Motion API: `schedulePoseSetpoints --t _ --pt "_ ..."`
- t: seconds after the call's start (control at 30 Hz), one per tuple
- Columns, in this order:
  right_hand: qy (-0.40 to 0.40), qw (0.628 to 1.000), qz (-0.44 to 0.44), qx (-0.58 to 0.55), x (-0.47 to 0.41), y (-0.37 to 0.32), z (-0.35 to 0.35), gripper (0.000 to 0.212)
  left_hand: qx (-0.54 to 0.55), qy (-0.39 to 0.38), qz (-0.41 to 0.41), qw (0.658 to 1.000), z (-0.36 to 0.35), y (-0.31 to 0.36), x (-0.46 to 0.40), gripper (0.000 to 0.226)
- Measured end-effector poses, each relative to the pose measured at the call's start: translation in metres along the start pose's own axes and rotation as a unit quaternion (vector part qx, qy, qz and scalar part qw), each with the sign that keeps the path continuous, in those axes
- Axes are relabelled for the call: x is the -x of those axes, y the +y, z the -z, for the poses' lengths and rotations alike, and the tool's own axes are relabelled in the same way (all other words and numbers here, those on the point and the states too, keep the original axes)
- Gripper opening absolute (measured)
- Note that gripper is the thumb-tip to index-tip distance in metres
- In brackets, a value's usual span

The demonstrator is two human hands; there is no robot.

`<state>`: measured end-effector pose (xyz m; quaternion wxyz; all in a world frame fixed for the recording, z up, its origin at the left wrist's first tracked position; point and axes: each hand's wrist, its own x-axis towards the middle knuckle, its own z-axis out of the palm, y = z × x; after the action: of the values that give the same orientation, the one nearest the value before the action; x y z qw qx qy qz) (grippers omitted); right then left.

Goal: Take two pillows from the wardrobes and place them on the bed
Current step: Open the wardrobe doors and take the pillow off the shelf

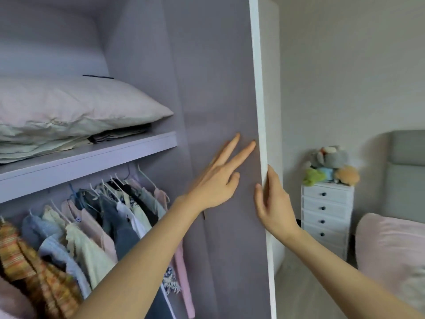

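A person's right hand point(274, 203) grips the white front edge of an open wardrobe door point(220, 88), fingers curled round it and thumb on its inner face. The left hand point(216, 180) lies open against that grey inner face, just left of the edge, two fingers stretched upward and holding nothing. A pale pillow point(76, 104) rests on folded bedding on the shelf point(92, 160) at far left, above a rail of hanging clothes point(92, 231). At right, well apart from the wardrobe, a pink-covered bed point(391, 249) stands beside a white drawer unit point(326, 215) topped with soft toys point(331, 164).
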<state>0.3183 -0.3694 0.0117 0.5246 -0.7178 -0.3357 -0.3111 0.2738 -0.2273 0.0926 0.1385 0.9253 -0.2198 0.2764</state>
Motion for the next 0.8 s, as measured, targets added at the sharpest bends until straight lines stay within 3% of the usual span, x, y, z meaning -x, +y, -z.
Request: schedulePoseSetpoints --t 0.37,0.57,0.8 --pt "0.085 0.979 -0.100 0.153 -0.037 0.048 0.035 0.054 -0.125 -0.027 -0.006 0.992 -0.047 -0.001 -0.081 0.072" --pt "0.163 0.956 0.046 0.239 -0.048 0.017 0.027 0.058 -0.136 0.040 0.013 0.990 -0.028 -0.018 -0.068 0.060" --pt "0.061 0.985 0.091 0.130 -0.072 -0.030 -0.054 0.044 -0.216 0.119 0.085 0.965 0.053 -0.070 -0.012 0.047"
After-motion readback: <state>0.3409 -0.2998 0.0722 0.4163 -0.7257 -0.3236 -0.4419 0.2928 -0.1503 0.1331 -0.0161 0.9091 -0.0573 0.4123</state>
